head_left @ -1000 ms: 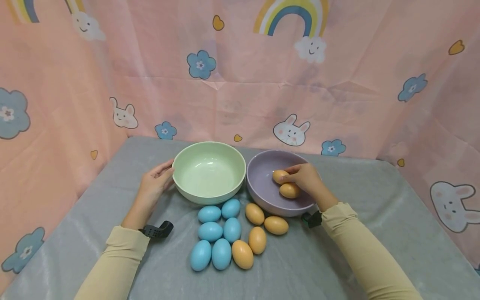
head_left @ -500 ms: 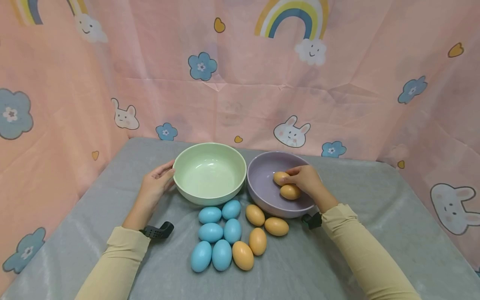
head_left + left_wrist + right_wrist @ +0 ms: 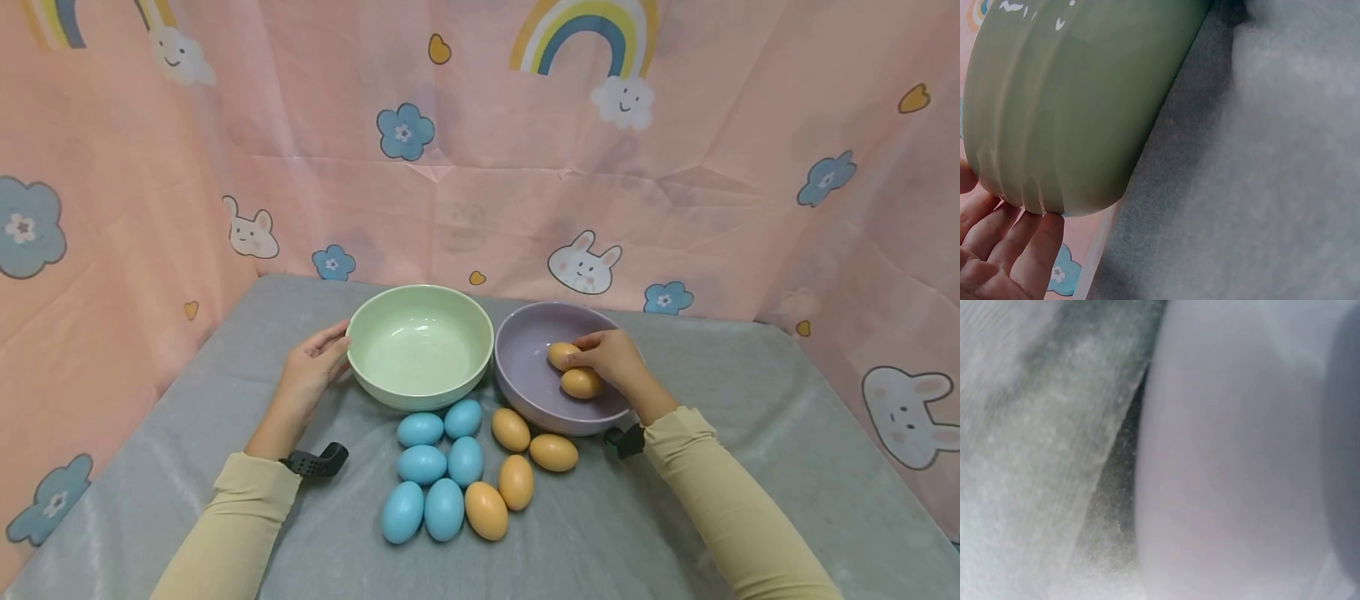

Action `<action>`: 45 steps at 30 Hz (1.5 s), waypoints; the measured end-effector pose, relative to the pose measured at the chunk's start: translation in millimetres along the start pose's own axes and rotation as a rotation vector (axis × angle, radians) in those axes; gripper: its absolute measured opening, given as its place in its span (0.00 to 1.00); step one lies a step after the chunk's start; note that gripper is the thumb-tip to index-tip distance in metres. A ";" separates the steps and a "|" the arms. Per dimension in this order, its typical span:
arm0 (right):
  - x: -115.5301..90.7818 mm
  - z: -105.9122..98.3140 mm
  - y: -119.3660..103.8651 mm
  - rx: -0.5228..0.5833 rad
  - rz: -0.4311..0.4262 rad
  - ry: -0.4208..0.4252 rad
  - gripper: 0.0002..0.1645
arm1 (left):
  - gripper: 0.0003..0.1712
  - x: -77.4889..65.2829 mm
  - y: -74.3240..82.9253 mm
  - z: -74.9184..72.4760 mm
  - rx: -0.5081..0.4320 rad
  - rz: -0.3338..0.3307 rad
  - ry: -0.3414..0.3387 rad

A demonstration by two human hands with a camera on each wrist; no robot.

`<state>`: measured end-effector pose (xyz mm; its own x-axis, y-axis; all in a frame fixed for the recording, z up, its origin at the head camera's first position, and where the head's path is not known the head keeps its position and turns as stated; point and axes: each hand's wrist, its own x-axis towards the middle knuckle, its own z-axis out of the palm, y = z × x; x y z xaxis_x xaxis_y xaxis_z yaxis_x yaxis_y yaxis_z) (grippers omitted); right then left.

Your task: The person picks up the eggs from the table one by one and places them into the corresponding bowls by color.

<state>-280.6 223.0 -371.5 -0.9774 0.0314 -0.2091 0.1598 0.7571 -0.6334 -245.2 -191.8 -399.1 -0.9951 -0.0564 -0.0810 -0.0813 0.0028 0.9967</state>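
The left hand (image 3: 309,367), fingers nearly straight, touches a green bowl (image 3: 420,350) on its left. Inside the purple bowl (image 3: 522,367) at right, the right hand (image 3: 613,364) pinches an orange egg (image 3: 561,356), apparently between thumb and fingers. Nearer lie six blue eggs (image 3: 421,464) and four yellow-orange eggs (image 3: 516,482).

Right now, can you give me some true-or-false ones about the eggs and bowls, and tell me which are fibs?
1. The left hand touches the green bowl. True.
2. The right hand pinches a blue egg. False: it pinches an orange egg.
3. Six blue eggs lie on the gray cloth. True.
4. The purple bowl is left of the green one in the head view. False: it is on the right.
5. Two orange eggs show inside the purple bowl. True.
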 end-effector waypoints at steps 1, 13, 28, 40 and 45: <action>-0.2 0.0 -0.3 0.006 0.000 0.001 0.33 | 0.30 0.1 -0.2 0.0 0.002 0.000 0.002; -7.4 -5.1 -2.8 0.141 -0.032 0.062 0.31 | 0.30 1.1 0.1 0.7 -0.001 -0.010 0.015; -64.7 -14.7 -19.9 0.270 -0.129 0.059 0.33 | 0.29 1.1 -1.0 1.1 0.011 -0.012 0.014; -110.3 -9.9 -15.9 0.339 -0.144 0.035 0.31 | 0.30 1.3 -2.2 0.5 0.001 -0.002 0.013; -127.5 -4.2 -12.9 0.399 -0.157 0.003 0.32 | 0.29 2.2 -1.9 0.6 -0.002 -0.004 0.014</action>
<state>-158.7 212.0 -333.6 -0.9945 -0.0617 -0.0852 0.0493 0.4413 -0.8960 -247.3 -191.3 -401.2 -0.9939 -0.0700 -0.0850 -0.0853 0.0004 0.9964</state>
